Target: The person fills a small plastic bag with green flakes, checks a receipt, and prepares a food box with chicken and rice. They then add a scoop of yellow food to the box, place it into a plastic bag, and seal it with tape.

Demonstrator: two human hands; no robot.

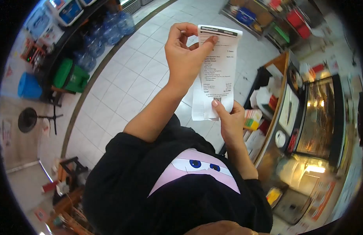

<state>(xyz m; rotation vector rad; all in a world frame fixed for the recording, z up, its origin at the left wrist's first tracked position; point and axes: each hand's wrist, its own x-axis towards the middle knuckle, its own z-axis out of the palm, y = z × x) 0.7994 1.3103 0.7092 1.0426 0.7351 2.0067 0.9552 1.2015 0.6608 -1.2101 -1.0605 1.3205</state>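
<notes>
A long white printed receipt (218, 66) is held up in front of me, with a dark header at its top and a small QR code near its lower end. Another white slip (198, 105) shows behind its lower left. My left hand (185, 53) pinches the receipt's upper left, the thumb lying over the print. At the bottom edge, my right hand (230, 121) grips the paper with its thumb on the front, just below the code. Both forearms are raised in front of a black shirt.
Blue water jugs (111, 29) and a green bin (69, 76) line the left side. A round-topped stool (28, 120) stands further left. To the right is a counter (273, 127) with a lit glass case (316, 117). Shelving (264, 37) stands at the upper right.
</notes>
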